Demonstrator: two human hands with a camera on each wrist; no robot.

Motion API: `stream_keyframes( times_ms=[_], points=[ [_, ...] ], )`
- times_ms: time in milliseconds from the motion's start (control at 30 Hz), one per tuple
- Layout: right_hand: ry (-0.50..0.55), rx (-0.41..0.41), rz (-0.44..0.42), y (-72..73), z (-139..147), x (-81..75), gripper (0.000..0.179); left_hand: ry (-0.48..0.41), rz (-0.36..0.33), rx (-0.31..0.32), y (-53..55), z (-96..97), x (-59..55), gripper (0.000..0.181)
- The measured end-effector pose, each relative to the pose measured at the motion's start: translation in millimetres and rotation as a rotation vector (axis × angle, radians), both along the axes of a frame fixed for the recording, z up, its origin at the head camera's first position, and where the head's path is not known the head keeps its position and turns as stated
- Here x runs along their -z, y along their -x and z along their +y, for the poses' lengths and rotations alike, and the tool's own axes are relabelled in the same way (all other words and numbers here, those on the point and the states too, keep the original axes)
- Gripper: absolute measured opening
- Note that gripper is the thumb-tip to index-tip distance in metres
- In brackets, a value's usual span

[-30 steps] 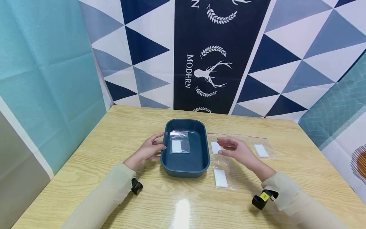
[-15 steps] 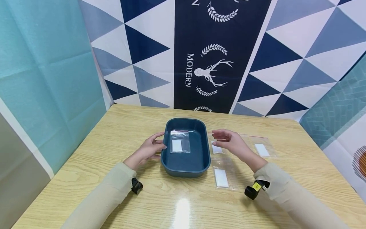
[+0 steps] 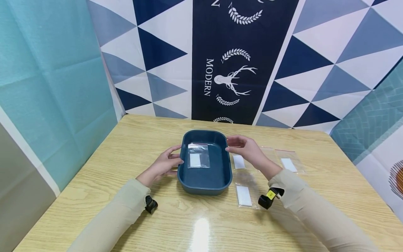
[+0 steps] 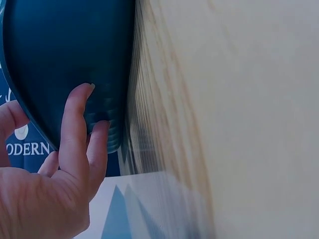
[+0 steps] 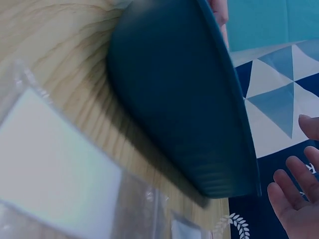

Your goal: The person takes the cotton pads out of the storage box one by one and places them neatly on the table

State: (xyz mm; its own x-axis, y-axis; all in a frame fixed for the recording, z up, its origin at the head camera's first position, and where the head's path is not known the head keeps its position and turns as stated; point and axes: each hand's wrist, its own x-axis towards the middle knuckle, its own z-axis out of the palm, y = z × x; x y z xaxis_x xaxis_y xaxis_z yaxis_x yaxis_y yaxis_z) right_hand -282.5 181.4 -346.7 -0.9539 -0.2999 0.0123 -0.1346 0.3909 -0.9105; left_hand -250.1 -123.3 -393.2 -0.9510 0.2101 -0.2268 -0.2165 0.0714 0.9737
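A deep blue rectangular basin stands on the wooden table. Inside, toward its left side, lies a small clear zip bag with a white rectangular piece in it. My left hand holds the basin's left wall, thumb at the rim, fingers against the outer side. Close to the right rim is my right hand, fingers loosely bent and holding nothing; the right wrist view shows a gap between its fingers and the basin. Beneath that hand lies another zip bag, partly covered.
More zip bags lie right of the basin: a near bag and a far right bag, each with a white piece. Another clear bag is partly hidden by the right arm. A patterned cloth hangs behind the table.
My right hand has moved left and slightly away from me, from over the zip bag to beside the basin's right rim. The left hand and the basin have stayed put.
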Motion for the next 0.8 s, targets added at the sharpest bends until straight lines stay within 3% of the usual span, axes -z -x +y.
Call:
stream_keyframes(
  times_ms=[800],
  points=[
    [-0.033, 0.043, 0.025, 26.5, -42, -15.5, 0.043, -0.013, -0.002, 0.001, 2.0, -0.5, 2.2, 0.064]
  ],
)
